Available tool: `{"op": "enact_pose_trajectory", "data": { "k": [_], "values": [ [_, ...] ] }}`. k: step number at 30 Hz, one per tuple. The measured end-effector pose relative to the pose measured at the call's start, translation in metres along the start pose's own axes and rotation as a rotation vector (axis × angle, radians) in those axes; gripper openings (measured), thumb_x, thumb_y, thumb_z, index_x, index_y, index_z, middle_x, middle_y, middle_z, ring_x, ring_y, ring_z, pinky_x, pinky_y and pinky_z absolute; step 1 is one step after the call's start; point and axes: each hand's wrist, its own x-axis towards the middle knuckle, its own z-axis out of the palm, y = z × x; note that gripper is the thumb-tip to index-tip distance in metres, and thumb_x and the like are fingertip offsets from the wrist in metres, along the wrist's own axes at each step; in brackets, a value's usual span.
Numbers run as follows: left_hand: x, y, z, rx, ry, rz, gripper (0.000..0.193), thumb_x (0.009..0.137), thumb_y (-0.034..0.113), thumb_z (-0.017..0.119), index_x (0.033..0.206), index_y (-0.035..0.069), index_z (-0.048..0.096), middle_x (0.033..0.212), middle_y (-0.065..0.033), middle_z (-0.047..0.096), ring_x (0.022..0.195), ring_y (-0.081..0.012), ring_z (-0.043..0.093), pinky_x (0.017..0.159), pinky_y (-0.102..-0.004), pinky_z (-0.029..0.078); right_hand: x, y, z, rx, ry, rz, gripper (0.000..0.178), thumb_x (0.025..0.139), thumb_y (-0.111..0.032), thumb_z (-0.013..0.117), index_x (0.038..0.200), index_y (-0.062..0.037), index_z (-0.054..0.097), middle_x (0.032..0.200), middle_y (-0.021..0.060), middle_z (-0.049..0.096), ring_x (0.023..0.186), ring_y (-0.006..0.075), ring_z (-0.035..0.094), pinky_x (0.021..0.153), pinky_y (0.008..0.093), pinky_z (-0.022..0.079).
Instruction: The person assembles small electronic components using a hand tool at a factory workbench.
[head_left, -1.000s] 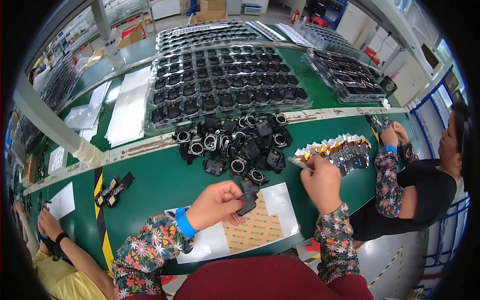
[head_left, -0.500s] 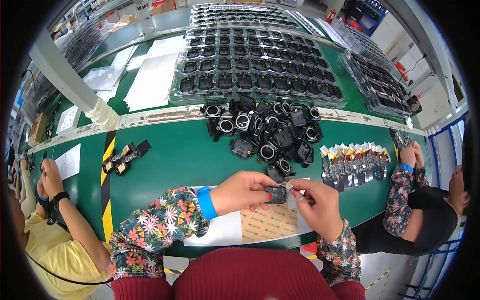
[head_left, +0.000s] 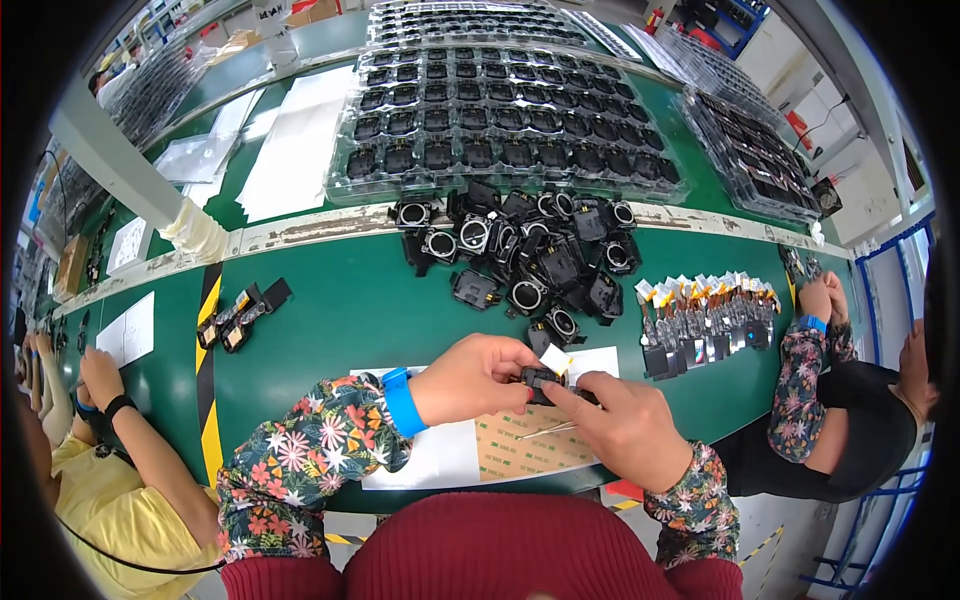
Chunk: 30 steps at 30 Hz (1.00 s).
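Observation:
My left hand [head_left: 470, 383] is closed round a small black plastic housing [head_left: 538, 377] above the front of the bench. From the housing's far side a white tab with a yellowish edge [head_left: 556, 358] sticks up. The index finger of my right hand [head_left: 630, 420] rests on the housing, its other fingers curled below. Thin metal tweezers [head_left: 546, 432] jut leftward out from under that palm. Beneath both hands lie a white sheet [head_left: 425, 460] and a tan backing sheet [head_left: 505, 455]. My fingers cover much of the housing.
Beyond my hands is a heap of black housings [head_left: 560, 262], some with round rings. Small parts with white and orange tabs [head_left: 705, 320] form a row at right; a few black parts [head_left: 240, 318] lie left. Filled clear trays [head_left: 480, 150] stand behind. Co-workers [head_left: 130, 440] sit either side.
My right hand has turned palm-down, its index finger now on the housing and the tweezers pointing left. The white tab now stands up. The housing has tilted and shifted slightly left.

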Motion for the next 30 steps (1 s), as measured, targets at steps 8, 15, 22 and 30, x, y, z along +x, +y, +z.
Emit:
{"op": "enact_pose_trajectory", "data": {
  "k": [8,15,22,30],
  "values": [
    [0.0,0.001,0.001,0.013,-0.02,0.045,0.023,0.082,-0.003,0.056,0.105,-0.003,0.055,0.09,-0.0036,0.063,0.076,-0.0057,0.058,0.069,-0.02,0.048,0.0,0.0,-0.001,-0.008,-0.056,-0.005,0.04,0.071,-0.009,0.058,0.11,-0.0078,0.062,0.082,0.0072,0.053,0.058,0.0182,0.058,0.052,0.0285,0.048],
    [-0.002,-0.001,0.008,0.104,0.118,0.066,0.015,0.08,-0.003,0.054,0.095,-0.001,0.055,0.08,-0.0011,0.06,0.067,-0.0031,0.054,0.058,-0.0187,0.044,0.001,-0.005,0.004,-0.027,-0.055,-0.015,0.037,0.072,-0.011,0.058,0.109,-0.0071,0.061,0.089,0.0069,0.054,0.057,0.0172,0.057,0.052,0.0278,0.048],
    [-0.001,0.003,0.013,0.183,0.128,0.109,0.013,0.079,-0.005,0.051,0.091,0.0,0.054,0.077,-0.0006,0.058,0.064,-0.0023,0.051,0.053,-0.0187,0.04,-0.007,-0.002,0.004,0.195,0.046,0.096,0.044,0.065,-0.002,0.062,0.108,-0.0086,0.063,0.09,0.0069,0.055,0.066,0.0147,0.059,0.053,0.0269,0.049],
    [-0.013,0.016,0.03,0.61,-0.082,0.165,0.017,0.076,-0.001,0.057,0.092,0.002,0.062,0.088,-0.0043,0.066,0.076,-0.0077,0.06,0.061,-0.0215,0.047,-0.023,0.039,-0.007,1.064,0.436,0.403,0.025,0.086,-0.011,0.047,0.099,0.0021,0.064,0.102,0.0096,0.052,0.086,0.0156,0.049,0.076,0.0297,0.041]
  ]
}}
